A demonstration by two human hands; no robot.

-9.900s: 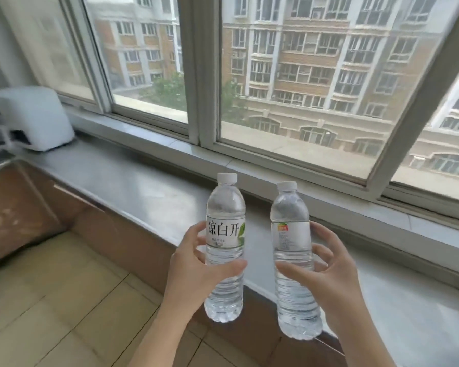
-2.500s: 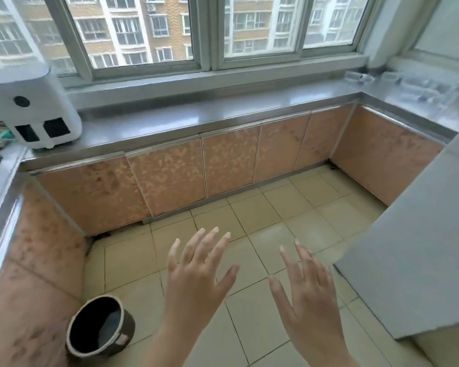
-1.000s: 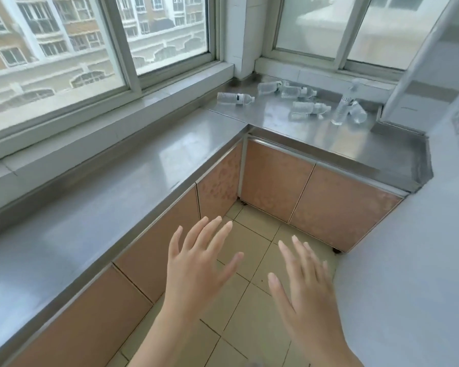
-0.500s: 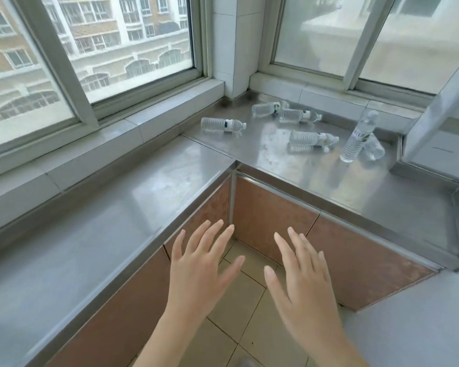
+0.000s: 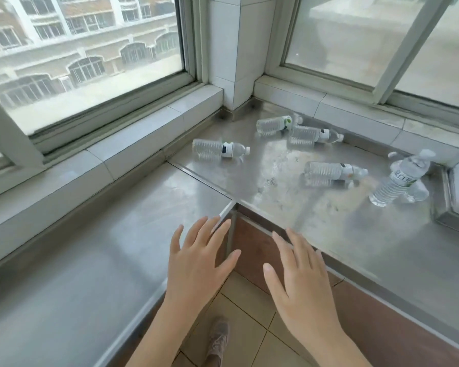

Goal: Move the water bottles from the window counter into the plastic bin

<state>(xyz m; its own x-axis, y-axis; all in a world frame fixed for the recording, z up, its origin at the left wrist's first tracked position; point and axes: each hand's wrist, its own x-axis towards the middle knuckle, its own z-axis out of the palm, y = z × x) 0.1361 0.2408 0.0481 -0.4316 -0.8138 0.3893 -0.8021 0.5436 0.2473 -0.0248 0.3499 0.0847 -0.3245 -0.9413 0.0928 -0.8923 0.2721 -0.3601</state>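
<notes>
left hand [image 5: 196, 263]: fingers spread, empty | right hand [image 5: 300, 282]: fingers spread, empty | both over counter [image 5: 342, 234] corner edge | bottles [image 5: 220, 150]: 4 lying, 1 upright [image 5: 398, 178] at right, well beyond hands

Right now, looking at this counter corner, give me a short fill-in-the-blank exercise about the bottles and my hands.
1. Both the left hand and the right hand are open and hold ____.
2. The clear plastic water bottle nearest the left window lies on its ____.
3. The bottles rest on a ____ steel counter.

Missing words: nothing; side; stainless
</notes>
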